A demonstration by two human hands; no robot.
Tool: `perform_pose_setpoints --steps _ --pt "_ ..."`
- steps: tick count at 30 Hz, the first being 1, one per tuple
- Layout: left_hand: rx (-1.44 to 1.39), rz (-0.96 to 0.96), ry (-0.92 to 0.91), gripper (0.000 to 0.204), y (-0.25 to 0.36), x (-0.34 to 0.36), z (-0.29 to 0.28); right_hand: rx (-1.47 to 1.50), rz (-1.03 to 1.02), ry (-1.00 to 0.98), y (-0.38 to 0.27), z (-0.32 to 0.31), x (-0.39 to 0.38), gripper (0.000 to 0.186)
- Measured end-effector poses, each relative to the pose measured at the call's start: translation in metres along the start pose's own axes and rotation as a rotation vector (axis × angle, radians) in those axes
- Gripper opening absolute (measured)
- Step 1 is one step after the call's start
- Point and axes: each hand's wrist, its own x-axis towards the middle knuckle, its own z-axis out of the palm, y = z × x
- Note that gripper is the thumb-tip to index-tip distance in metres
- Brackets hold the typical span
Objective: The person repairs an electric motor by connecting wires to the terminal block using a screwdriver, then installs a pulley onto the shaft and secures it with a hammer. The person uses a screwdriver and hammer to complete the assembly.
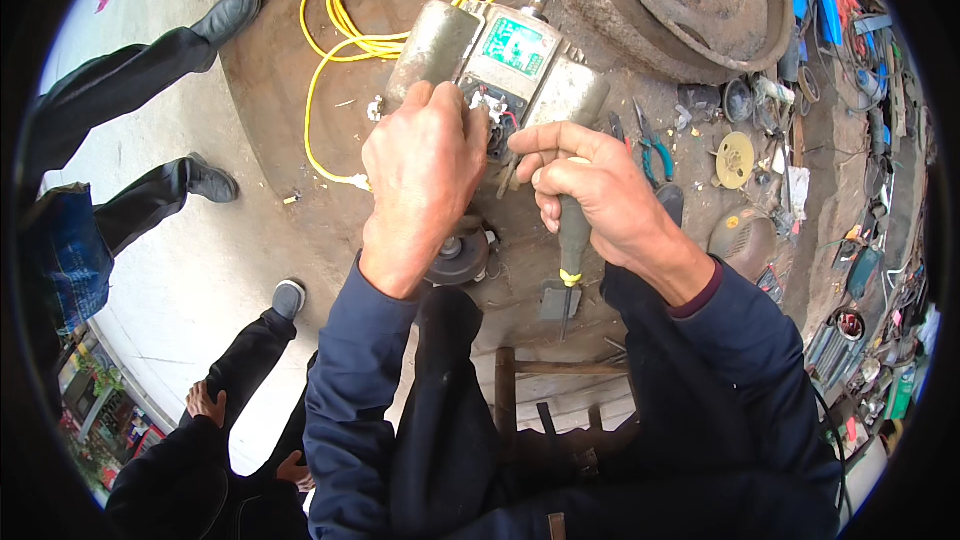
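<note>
A grey bench grinder [543,15] with rounded housings and a green label lies on the ground in front of me. Its side facing me is opened, showing a small white terminal piece [489,102] and a red wire [511,118]. My left hand [425,165] is closed at this opening, its fingertips hidden behind the knuckles. Just right of it, my right hand [610,195] holds a screwdriver [574,240] with a dark green handle in its curled fingers, the shaft pointing back toward me. Its thumb and index finger reach toward the wires.
A yellow cable [345,40] lies coiled at the far left. A rusty wheel rim [640,25] stands behind the grinder. Pliers [655,145] and a yellow disc [734,161] lie to the right, beside heaped tools and scrap. People's legs [140,70] are at the left.
</note>
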Motion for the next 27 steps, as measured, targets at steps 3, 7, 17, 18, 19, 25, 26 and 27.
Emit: perform_pose_setpoints --steps 3,7,17,18,19,25,26,27 --pt "0.077 -0.006 -0.027 0.023 0.004 0.004 0.0 -0.021 -0.012 -0.013 -0.002 -0.001 0.001 0.043" --pt "0.146 0.042 -0.082 0.021 0.007 0.01 -0.003 -0.011 -0.089 -0.004 -0.006 -0.003 0.001 0.042" --pt "0.362 0.46 -0.209 0.015 0.001 0.026 -0.01 -0.12 -0.164 -0.011 -0.013 -0.021 -0.009 0.04" --pt "0.357 0.456 -0.228 0.016 -0.001 0.026 -0.012 -0.124 -0.171 -0.015 -0.013 -0.023 -0.01 0.04" --pt "0.354 0.454 -0.243 0.016 -0.002 0.026 -0.013 -0.129 -0.183 -0.019 -0.013 -0.026 -0.01 0.04" --pt "0.138 0.336 -0.296 0.013 -0.007 0.021 -0.024 -0.152 -0.23 -0.01 -0.016 -0.037 -0.012 0.042" --pt "0.111 0.33 -0.295 0.012 -0.007 0.019 -0.025 -0.155 -0.231 -0.015 -0.017 -0.037 -0.012 0.042" --pt "0.083 0.316 -0.294 0.012 -0.006 0.018 -0.027 -0.152 -0.228 -0.016 -0.018 -0.037 -0.012 0.042"
